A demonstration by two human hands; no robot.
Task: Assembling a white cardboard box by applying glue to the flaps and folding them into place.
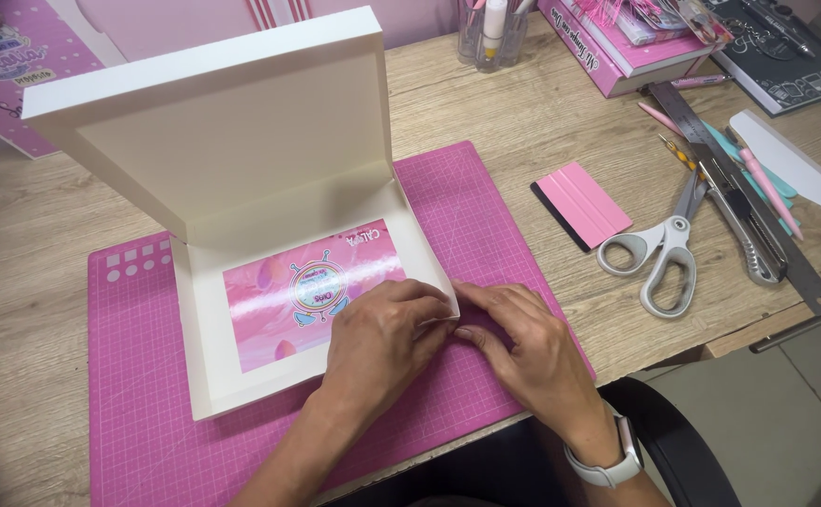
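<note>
An open white cardboard box (206, 366) lies on a pink cutting mat (147, 432), its lid (223, 141) standing up at the back. A glossy pink printed sticker (279, 291) covers the box's floor. My left hand (378, 343) rests inside the box on the sticker's near right part, fingers pressed at the box's near right corner. My right hand (523, 352) lies on the mat just outside that corner, its fingertips pinching the box's white wall together with the left. A white watch is on the right wrist.
On the wooden desk to the right lie a pink squeegee (584, 205), white-handled scissors (659, 253), a utility knife (744, 230), a metal ruler (777, 253), pens and a white paper strip (796, 164). Books (617, 52) and a pen cup (490, 33) stand at the back.
</note>
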